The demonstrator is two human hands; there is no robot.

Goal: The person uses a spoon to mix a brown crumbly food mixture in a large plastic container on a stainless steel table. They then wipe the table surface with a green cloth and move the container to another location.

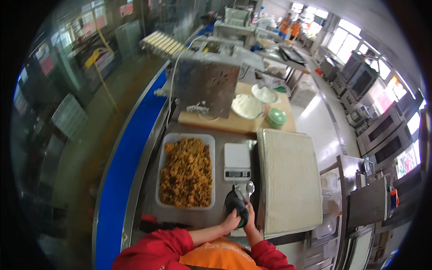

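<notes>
Low in front of my body, my left hand (231,221) grips a dark, rounded object (239,206) with a bit of green at its lower end; its exact kind is unclear. My right hand (250,217) is close against it, its fingers at the handle of a metal spoon (250,188). Another shiny metal utensil (238,190) points up beside that spoon. Just beyond them lies a white digital kitchen scale (237,160) with a dark display. To the left, a translucent plastic tub (212,170) holds a brown, crumbly food mixture (186,172).
Stacked cloth-lined trays (292,182) stand on the right. Behind the scale, a wooden board (216,124) carries two bowls of white powder (248,106) and a green lidded container (276,117). A metal-cased machine (206,84) stands there too. A blue conveyor belt (125,162) runs along the left.
</notes>
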